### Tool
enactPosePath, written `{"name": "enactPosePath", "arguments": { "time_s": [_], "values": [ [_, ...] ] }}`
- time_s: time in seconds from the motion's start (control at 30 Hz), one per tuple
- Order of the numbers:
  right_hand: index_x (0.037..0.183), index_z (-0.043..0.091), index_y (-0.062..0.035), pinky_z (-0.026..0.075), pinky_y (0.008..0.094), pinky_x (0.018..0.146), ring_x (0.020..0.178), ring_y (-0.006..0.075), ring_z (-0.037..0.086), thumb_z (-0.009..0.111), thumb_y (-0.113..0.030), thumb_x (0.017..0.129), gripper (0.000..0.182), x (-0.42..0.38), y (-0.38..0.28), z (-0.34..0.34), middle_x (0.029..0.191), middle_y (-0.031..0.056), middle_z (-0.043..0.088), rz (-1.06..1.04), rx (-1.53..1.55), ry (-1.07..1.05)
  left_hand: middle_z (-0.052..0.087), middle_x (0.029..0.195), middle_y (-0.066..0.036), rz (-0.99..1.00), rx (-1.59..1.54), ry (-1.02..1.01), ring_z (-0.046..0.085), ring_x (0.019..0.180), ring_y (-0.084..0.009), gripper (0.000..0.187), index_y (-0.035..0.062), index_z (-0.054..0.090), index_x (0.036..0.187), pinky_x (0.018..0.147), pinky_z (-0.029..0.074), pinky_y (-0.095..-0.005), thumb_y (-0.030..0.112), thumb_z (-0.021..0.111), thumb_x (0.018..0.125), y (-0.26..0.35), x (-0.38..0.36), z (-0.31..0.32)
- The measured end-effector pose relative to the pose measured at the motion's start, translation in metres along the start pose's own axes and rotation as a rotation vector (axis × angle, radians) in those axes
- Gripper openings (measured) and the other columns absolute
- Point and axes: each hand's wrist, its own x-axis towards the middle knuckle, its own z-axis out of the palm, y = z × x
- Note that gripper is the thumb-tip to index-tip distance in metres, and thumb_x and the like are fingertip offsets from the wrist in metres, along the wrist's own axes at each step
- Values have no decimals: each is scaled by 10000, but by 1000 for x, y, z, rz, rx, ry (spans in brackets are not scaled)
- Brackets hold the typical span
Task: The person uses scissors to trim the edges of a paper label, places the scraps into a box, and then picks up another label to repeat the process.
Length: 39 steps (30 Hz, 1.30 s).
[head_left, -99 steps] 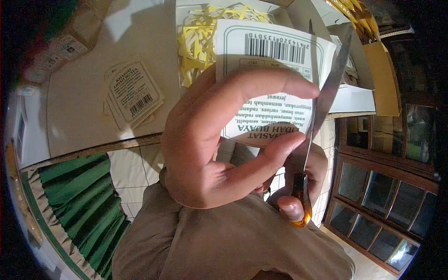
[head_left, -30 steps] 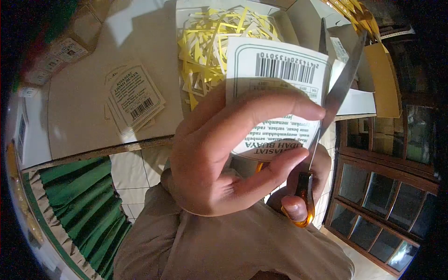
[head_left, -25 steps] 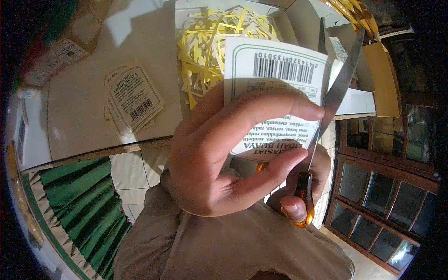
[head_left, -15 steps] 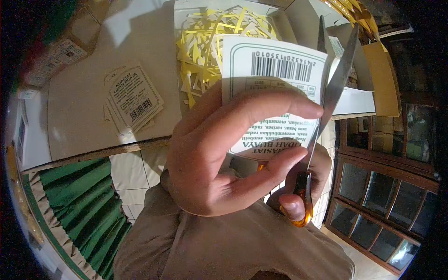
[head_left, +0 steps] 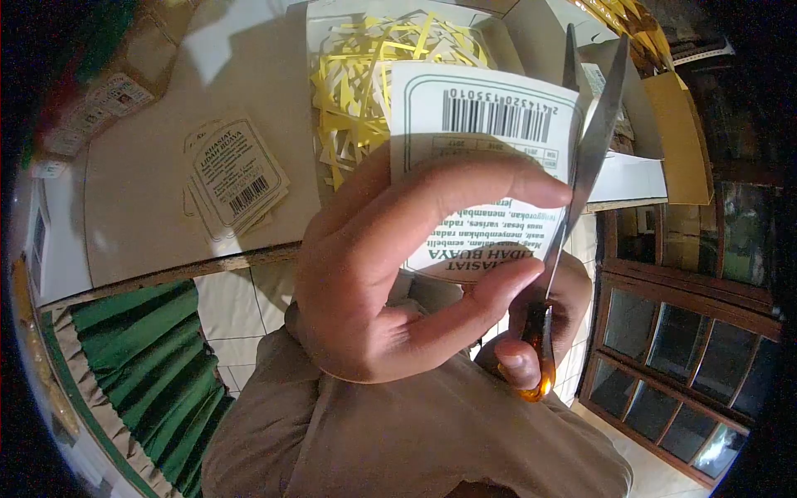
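My left hand (head_left: 374, 266) grips a white paper label (head_left: 486, 95) printed with a barcode and green border, its text upside down. The thumb and a finger press near the label's right edge. My right hand (head_left: 531, 349) is closed on a pair of scissors (head_left: 599, 133) with amber handles, thumb through one loop. The blades point up and stand slightly apart, along the label's right edge. Part of the right hand is hidden behind the left hand and the label. A small stack of similar labels (head_left: 237, 174) lies on the table to the left.
Behind the label, a box (head_left: 314, 33) holds yellow and white paper strips (head_left: 365, 75). The white table (head_left: 124, 216) ends in a rough front edge. Another open carton (head_left: 681, 141) stands at the right. A green pleated cloth (head_left: 137, 357) hangs below left; a glass-paned wooden cabinet (head_left: 672, 332) is at right.
The scissor blades have drawn somewhat closer together and shifted slightly left. The label and left hand have moved a little to the left.
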Motion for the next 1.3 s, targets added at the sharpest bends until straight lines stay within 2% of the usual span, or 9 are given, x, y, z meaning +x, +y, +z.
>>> {"name": "enactPosePath", "arguments": {
  "time_s": [0.17, 0.23, 0.33, 0.4, 0.47, 0.57, 1.0, 1.3],
  "values": [
    [933, 565, 71, 429, 219, 444, 496, 125, 554, 764, -283, 572, 543, 2, 0, -3, 713, 108, 584, -59, -82, -36, 537, 999, -128, 31, 7, 2, 567, 883, -178, 472, 4, 454, 1114, 721, 463, -237, -127, 597, 683, -2, 0, 0],
    [949, 559, 77, 435, 227, 457, 523, 137, 565, 758, -301, 567, 573, 2, -5, 0, 729, 115, 584, 52, 7, -25, 538, 997, -128, 44, 6, 3, 570, 880, -179, 469, 2, 456, 1112, 714, 467, -235, -127, 597, 683, -1, 0, 2],
    [965, 555, 84, 444, 231, 476, 549, 145, 572, 756, -325, 556, 612, 1, -1, 2, 738, 118, 583, 19, 99, 35, 543, 990, -131, 40, -3, -6, 571, 878, -180, 471, -3, 462, 1105, 710, 468, -236, -130, 603, 674, -1, -2, 1],
    [977, 550, 90, 451, 231, 492, 560, 147, 573, 756, -331, 548, 635, 4, -2, 1, 737, 114, 581, 2, 77, -16, 552, 979, -138, 23, -21, -25, 572, 878, -181, 476, -12, 472, 1093, 709, 467, -238, -135, 616, 656, 0, -3, 1],
    [987, 548, 94, 453, 225, 485, 557, 140, 570, 757, -331, 548, 646, 3, -3, 7, 736, 114, 580, -57, 138, 94, 561, 968, -144, 6, -38, -43, 573, 878, -182, 482, -21, 482, 1081, 707, 465, -241, -140, 628, 638, 0, -4, 0],
    [987, 548, 97, 448, 218, 469, 542, 131, 565, 758, -339, 548, 653, 4, -5, 2, 728, 112, 577, 33, 86, 21, 565, 962, -146, 44, -4, -11, 572, 880, -181, 473, -26, 491, 1067, 708, 465, -244, -151, 624, 631, -3, -4, 2],
    [942, 564, 97, 441, 214, 449, 521, 118, 558, 747, -384, 564, 639, 5, -9, 5, 695, 98, 573, 41, 52, 46, 569, 956, -145, 89, 23, 10, 571, 872, -176, 458, -30, 497, 1053, 726, 457, -250, -142, 631, 630, -4, -4, 1],
    [967, 559, 101, 437, 207, 451, 527, 110, 558, 750, -369, 559, 651, 5, -9, 2, 715, 109, 580, 29, 40, 29, 565, 956, -149, 35, 30, 3, 570, 875, -183, 462, -27, 491, 1057, 732, 457, -255, -132, 638, 632, -2, -4, 2]
  ]
}}
